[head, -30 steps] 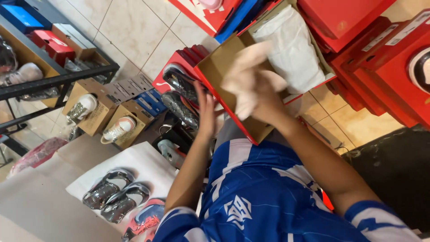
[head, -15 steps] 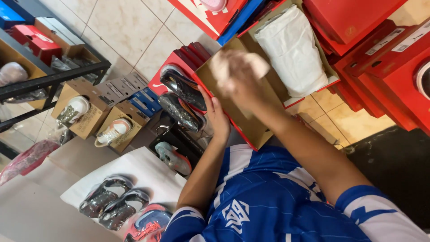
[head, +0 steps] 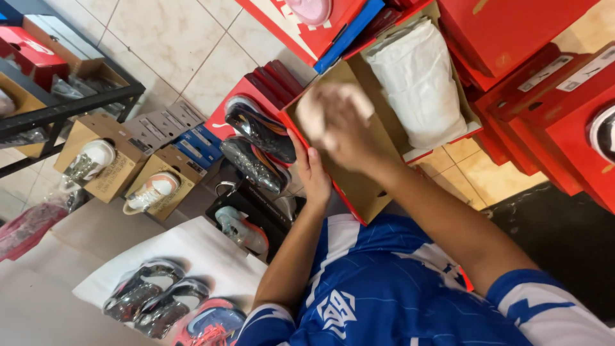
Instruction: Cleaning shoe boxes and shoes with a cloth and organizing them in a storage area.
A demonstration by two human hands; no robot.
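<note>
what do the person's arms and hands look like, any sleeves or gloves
Both hands are bare: the left hand and the motion-blurred right hand show no gloves. Both forearms are uncovered. Short blue sleeves with white bands end near the upper arms, part of a blue-and-white striped jersey.

Left hand (head: 314, 176) flat and open with fingers stretched straight, forearm reaching up from a blue-and-white sleeve, right hand (head: 336, 125) blurred, fingers curled loosely, arm extended long from the other striped sleeve.
</note>
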